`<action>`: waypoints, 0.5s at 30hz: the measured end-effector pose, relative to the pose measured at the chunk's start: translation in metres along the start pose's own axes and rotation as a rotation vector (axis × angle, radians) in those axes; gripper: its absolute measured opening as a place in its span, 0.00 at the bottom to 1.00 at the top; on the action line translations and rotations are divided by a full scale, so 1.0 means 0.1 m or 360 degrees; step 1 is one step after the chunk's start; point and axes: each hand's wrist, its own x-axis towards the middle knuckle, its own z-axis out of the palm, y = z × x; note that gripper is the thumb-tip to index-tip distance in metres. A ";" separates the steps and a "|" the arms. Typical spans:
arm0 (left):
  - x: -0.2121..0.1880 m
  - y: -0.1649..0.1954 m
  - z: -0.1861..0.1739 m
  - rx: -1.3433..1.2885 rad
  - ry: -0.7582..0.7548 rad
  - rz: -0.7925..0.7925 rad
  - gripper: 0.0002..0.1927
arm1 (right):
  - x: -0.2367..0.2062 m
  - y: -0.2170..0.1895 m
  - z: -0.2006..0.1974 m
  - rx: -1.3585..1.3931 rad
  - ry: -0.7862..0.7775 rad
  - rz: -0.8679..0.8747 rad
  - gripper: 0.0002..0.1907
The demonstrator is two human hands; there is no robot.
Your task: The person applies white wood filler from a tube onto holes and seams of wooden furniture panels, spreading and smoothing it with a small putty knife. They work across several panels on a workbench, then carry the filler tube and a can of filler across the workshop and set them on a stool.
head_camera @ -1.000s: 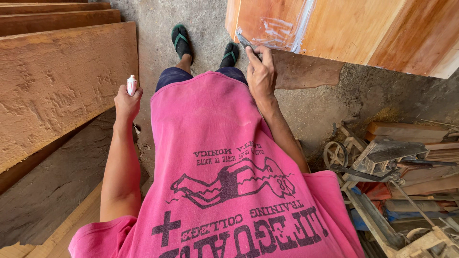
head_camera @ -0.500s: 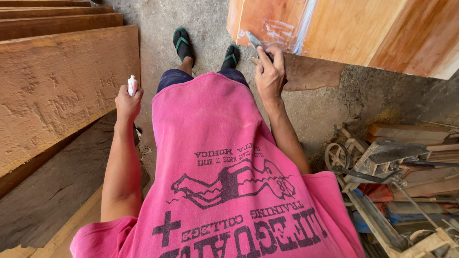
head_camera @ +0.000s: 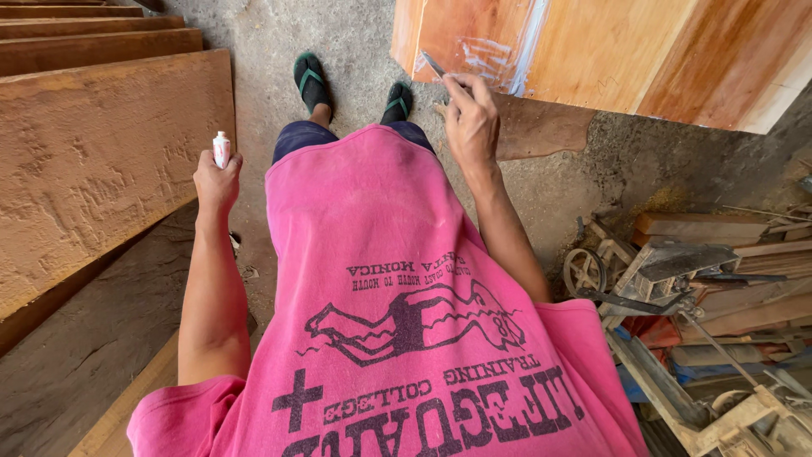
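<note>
Concrete floor (head_camera: 355, 51), right hand (head_camera: 471, 118) nudged blade (head_camera: 433, 64) along plank (head_camera: 609, 51), left hand (head_camera: 216, 179) unmoved

the view looks straight down a pink shirt (head_camera: 397, 322) with dark print to two feet in green sandals (head_camera: 311, 78) on a rough concrete floor (head_camera: 355, 34). the left hand (head_camera: 216, 179) is closed around a small white tube (head_camera: 222, 149), held upright beside the hip. the right hand (head_camera: 470, 118) is raised in front, its fingers (head_camera: 457, 87) pinching a thin grey blade (head_camera: 433, 64) whose tip sits at the face of a reddish-orange wooden plank (head_camera: 609, 51), right by some white smears. rough brown planks (head_camera: 101, 152) are stacked on the left. on the right, low down, lies a heap of dusty tools and wood scraps (head_camera: 677, 288).
</note>
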 end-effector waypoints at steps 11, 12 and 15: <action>0.00 0.05 0.03 -0.0033 -0.0020 -0.0043 0.24 | 0.02 0.06 -0.03 0.0067 -0.0032 0.0056 0.19; 0.00 0.05 0.03 -0.0012 -0.0014 -0.0039 0.24 | 0.01 0.07 -0.03 0.0107 0.0008 0.0075 0.20; 0.04 0.06 0.04 0.0026 -0.0017 -0.0008 0.24 | -0.03 0.06 -0.04 0.0109 -0.0062 0.0262 0.18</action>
